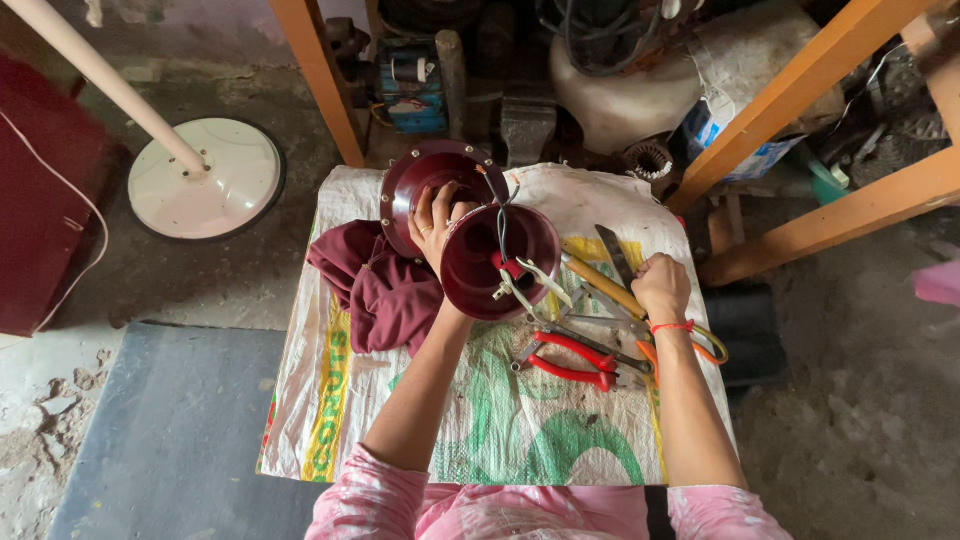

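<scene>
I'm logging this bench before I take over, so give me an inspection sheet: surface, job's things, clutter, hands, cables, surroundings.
Surface: low table covered by a printed woven sack, on a bare concrete floor.
Job's things: maroon cone-shaped housing; a maroon round cover with rim screws behind it.
Clutter: maroon cloth, red-handled pliers, yellow-handled tool, a flat metal blade.
Hands: left hand holds the housing by its far side; right hand is closed among the tools, and what it grips cannot be told.
Cables: dark wires run into the housing, with a white plug piece at its mouth.
Surroundings: white round stand base with pole, orange wooden frame, machine parts behind.
</scene>
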